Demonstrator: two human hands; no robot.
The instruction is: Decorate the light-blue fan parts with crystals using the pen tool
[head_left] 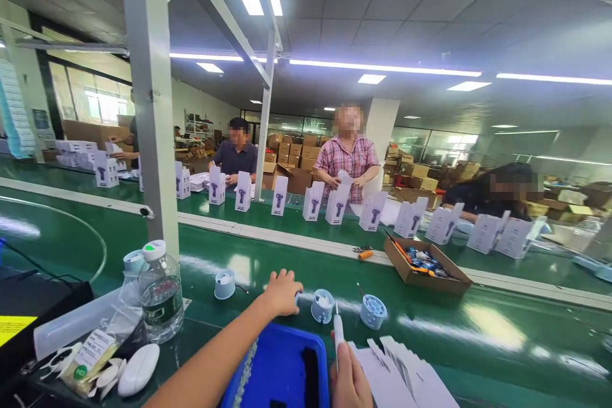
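My left hand (283,293) reaches across the green belt, its fingers curled over a light blue plastic part (299,298) that is mostly hidden under them. My right hand (351,379) is closed round a slim white screwdriver-like tool (338,329), its thin metal tip pointing up. Similar round light blue parts stand on the belt: one (224,284) to the left, another (322,306) just right of my left hand, and a third (373,312) farther right with a short wire. Below my hands lies a blue bin (323,357) with small clear pieces along its left side.
White cards (406,377) lie right of my right hand. A water bottle (161,296) and a white oval object (138,370) are at left. Beyond are a cardboard box (430,274) of small parts, a row of white boxes (338,205), a metal post (152,108) and co-workers.
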